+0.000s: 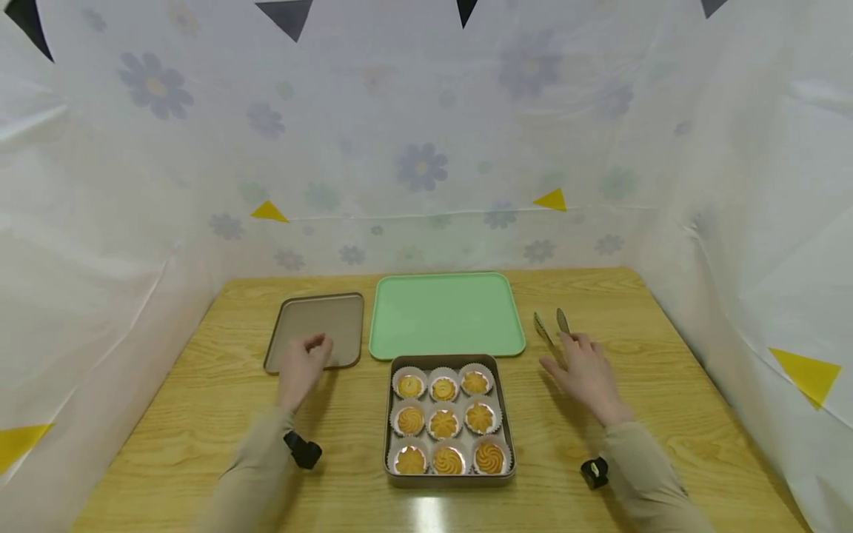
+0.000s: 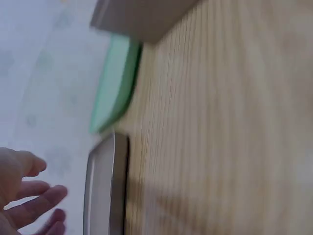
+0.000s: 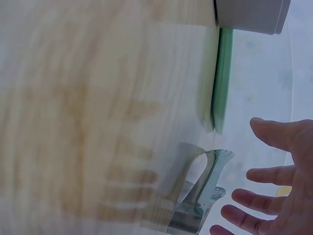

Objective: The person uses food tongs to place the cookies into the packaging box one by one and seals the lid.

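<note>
Metal tongs [image 1: 541, 327] lie on the table at the right, their two scalloped ends pointing away. My right hand [image 1: 589, 376] hovers over them with its fingers spread, and in the right wrist view a gap shows between the fingers and the tongs [image 3: 203, 188]. My left hand [image 1: 305, 372] is above the near edge of a shallow brown tray [image 1: 340, 318]. Its fingers are loosely bent and hold nothing, as the left wrist view also shows. Between the hands, a deep brown baking tin [image 1: 452, 480] holds several swirled cookies [image 1: 443, 424] in white paper cups.
A green tray [image 1: 446, 314] lies behind the tin, beside the brown tray. The wooden table [image 1: 666, 370] is enclosed by pale, flower-printed sheets [image 1: 420, 237] at the back and sides. Each wrist wears a black device [image 1: 303, 450].
</note>
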`<state>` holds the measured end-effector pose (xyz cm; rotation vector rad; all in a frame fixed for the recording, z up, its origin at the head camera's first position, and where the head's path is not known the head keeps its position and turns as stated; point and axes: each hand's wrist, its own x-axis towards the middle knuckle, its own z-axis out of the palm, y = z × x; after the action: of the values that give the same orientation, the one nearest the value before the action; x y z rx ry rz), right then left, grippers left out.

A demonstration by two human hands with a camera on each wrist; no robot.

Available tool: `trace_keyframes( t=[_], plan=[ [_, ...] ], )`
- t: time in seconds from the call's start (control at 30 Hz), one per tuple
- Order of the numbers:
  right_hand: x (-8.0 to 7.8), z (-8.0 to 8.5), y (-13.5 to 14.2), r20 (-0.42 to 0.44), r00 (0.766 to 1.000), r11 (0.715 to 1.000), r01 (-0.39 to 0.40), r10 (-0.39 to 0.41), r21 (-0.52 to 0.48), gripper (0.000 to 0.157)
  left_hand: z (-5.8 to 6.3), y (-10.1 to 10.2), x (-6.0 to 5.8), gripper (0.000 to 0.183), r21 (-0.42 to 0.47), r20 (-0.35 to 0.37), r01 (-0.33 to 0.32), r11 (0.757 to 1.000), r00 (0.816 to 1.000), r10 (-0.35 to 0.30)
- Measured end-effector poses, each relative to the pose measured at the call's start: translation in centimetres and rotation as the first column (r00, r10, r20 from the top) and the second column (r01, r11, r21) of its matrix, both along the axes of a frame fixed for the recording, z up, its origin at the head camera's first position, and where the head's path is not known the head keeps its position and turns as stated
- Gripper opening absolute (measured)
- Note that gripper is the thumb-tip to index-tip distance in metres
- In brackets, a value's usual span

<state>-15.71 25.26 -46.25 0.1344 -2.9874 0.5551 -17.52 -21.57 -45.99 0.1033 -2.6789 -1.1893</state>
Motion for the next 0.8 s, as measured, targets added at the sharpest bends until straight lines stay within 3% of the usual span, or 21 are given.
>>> trace_keyframes(
  t=[0.13,0.2,0.33,0.43,0.53,0.63,0.8],
  plan=[
    [0.1,0.1,-0.3,-0.017,1.0,1.0,-0.005,0.005,-0.02,0.065,-0.3,-2.8,-2.4,0.033,-0.128,-0.177,-0.137,0.982,0.978,0.113],
    [0.1,0.1,-0.4,-0.026,1.0,1.0,-0.007,0.007,-0.023,0.063,-0.3,-4.1,-3.1,0.033,-0.181,-0.189,-0.209,0.961,0.966,0.175],
    [0.0,0.1,-0.7,-0.053,0.999,0.999,-0.011,0.01,-0.03,0.06,-0.2,-6.5,-4.0,0.038,-0.29,-0.09,-0.25,0.924,0.968,0.234],
    [0.0,0.1,-1.1,-0.07,0.997,0.999,-0.013,0.01,-0.041,0.057,-0.4,-8.0,-4.4,0.041,-0.361,0.026,-0.218,0.907,0.969,0.244],
    [0.0,0.1,-1.4,-0.081,0.997,0.998,-0.019,0.014,-0.056,0.055,-0.9,-8.9,-4.7,0.041,-0.406,0.12,-0.188,0.894,0.959,0.257],
    [0.0,0.0,-1.6,-0.091,0.996,0.997,-0.028,0.021,-0.072,0.055,-1.5,-9.5,-4.9,0.037,-0.43,0.151,-0.169,0.887,0.955,0.255],
    [0.1,-0.2,-1.8,-0.1,0.995,0.996,-0.032,0.023,-0.089,0.055,-2.1,-9.7,-5.0,0.033,-0.4,0.159,-0.176,0.899,0.953,0.258]
  ],
)
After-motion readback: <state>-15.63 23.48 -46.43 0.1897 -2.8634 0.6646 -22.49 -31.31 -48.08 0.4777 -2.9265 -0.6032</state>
